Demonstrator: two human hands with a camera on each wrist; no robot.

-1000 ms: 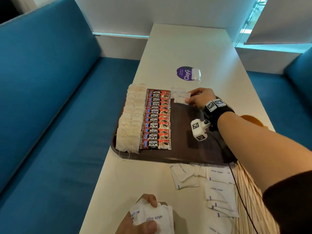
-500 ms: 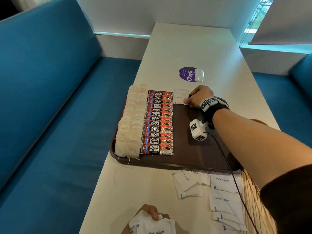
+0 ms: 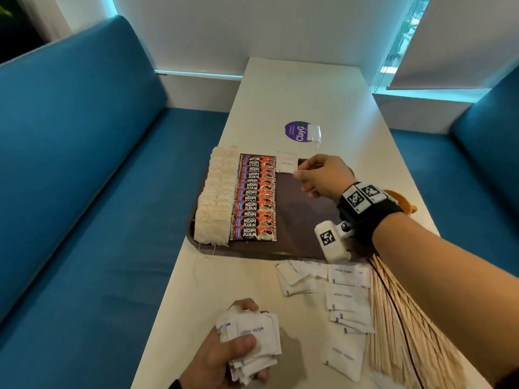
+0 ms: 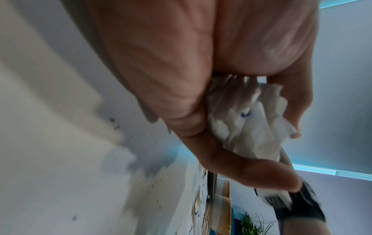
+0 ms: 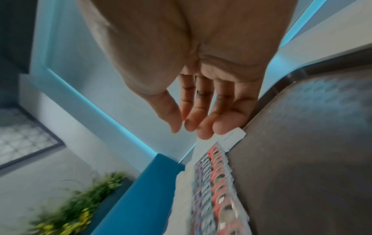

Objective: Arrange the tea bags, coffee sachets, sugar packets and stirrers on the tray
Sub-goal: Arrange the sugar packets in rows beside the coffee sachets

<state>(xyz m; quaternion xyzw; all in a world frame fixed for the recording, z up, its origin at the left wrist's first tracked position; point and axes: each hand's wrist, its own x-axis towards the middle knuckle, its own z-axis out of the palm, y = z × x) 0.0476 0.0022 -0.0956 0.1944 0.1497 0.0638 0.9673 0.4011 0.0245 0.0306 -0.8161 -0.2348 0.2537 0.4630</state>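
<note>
A dark brown tray holds a column of tea bags at its left and a column of red coffee sachets beside them. One white sugar packet lies at the tray's far end, right of the sachets. My right hand hovers just right of that packet, fingers relaxed and empty. The right wrist view shows its fingertips close to the packet. My left hand grips a bundle of sugar packets near the table's front edge. Wooden stirrers lie under my right forearm.
Loose sugar packets are scattered on the white table between the tray and me. A purple round sticker sits beyond the tray. An orange object shows behind my right wrist. Blue benches flank the table.
My right hand has let go of the sugar packet at the tray's far end and drawn back a little to the right. My left hand still grips its bundle.
</note>
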